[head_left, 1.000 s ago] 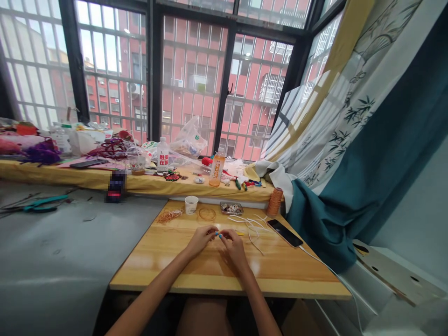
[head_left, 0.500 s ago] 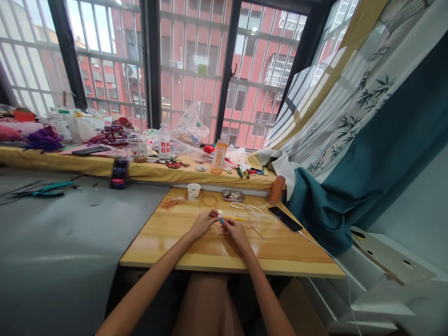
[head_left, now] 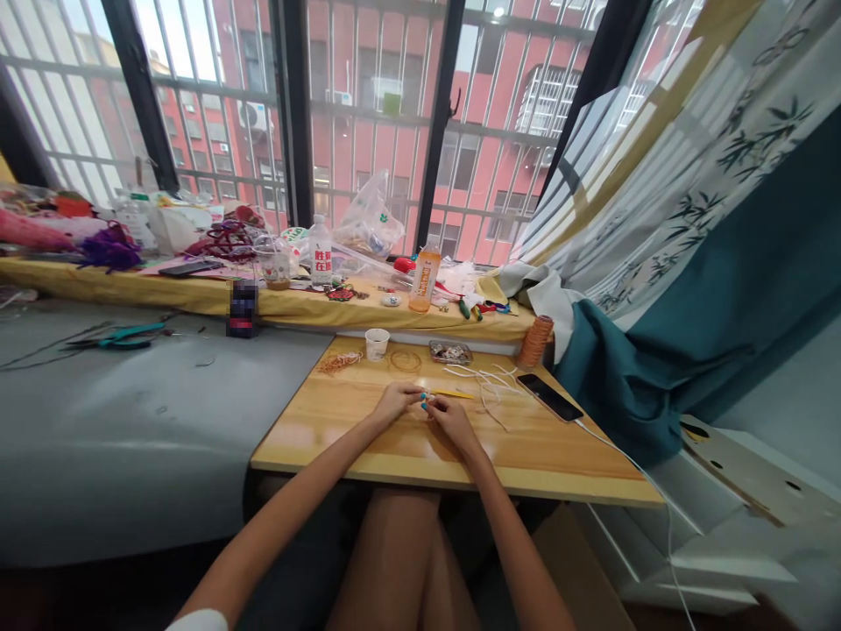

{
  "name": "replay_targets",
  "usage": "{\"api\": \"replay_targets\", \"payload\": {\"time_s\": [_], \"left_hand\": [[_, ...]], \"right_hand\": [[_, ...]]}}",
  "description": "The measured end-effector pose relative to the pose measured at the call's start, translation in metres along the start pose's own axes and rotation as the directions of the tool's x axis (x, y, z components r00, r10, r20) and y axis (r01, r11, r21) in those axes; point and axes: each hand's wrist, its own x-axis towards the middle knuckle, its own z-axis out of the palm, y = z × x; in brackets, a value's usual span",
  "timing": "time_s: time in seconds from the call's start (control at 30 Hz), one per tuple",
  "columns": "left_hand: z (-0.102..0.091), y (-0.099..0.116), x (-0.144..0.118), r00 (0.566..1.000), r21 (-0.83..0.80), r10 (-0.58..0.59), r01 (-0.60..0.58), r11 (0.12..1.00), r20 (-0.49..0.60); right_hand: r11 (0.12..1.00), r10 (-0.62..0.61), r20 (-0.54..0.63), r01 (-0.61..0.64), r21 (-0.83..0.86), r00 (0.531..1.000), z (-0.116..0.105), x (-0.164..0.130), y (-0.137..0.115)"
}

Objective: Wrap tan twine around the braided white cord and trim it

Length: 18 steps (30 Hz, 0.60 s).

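My left hand (head_left: 398, 400) and my right hand (head_left: 452, 416) meet over the wooden board, fingertips almost touching. Both are closed in a pinch around a tiny whitish piece (head_left: 430, 397), too small to make out. Bright blue shows at the fingertips, apparently on the nails. Just beyond the fingers lies a thin yellow tool (head_left: 455, 394), its kind unclear. White cords (head_left: 490, 379) spread loosely to the right of it. Behind the hands are a paper cup (head_left: 377, 345), a coil of tan cord (head_left: 406, 361) and a clear tray of small pieces (head_left: 450, 352).
A spool of brown cord (head_left: 535, 342) stands at the board's back right corner, near a phone (head_left: 550, 398) with a white cable. Tan and white threads (head_left: 340, 363) lie left of the cup. Bottles (head_left: 425, 279) and clutter fill the windowsill. Teal-handled pliers (head_left: 131, 335) rest on the grey table.
The camera view has shifted, so everything sits slightly further right and higher. Both hands stay together over the board, with the fingers slightly rearranged around the small piece.
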Motion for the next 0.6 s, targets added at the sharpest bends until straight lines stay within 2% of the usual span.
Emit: {"api": "replay_targets", "payload": {"time_s": [0.1, 0.3, 0.37, 0.5, 0.6], "left_hand": [[0.001, -0.002, 0.002, 1.0, -0.036, -0.023, 0.023, 0.999, 0.01], [-0.001, -0.007, 0.009, 0.998, 0.075, -0.038, 0.034, 0.997, 0.049], [-0.007, -0.008, 0.011, 0.999, 0.098, -0.037, 0.033, 0.995, 0.04], [-0.021, -0.008, 0.011, 0.998, 0.212, -0.057, 0.053, 0.976, 0.011], [-0.028, -0.009, 0.009, 0.995, 0.346, -0.09, 0.071, 0.936, 0.041]], "right_hand": [[1.0, 0.002, 0.013, -0.001, -0.019, 1.0, 0.0, 0.001, 0.0], [0.99, -0.018, -0.005, 0.017, -0.138, 1.0, 0.001, 0.002, 0.004], [0.978, -0.037, -0.059, 0.024, -0.206, 0.998, -0.001, 0.003, 0.007], [0.927, -0.071, -0.264, -0.034, -0.373, 0.962, -0.011, 0.009, 0.016], [0.874, -0.089, -0.294, -0.067, -0.481, 0.952, -0.017, 0.013, 0.024]]}}
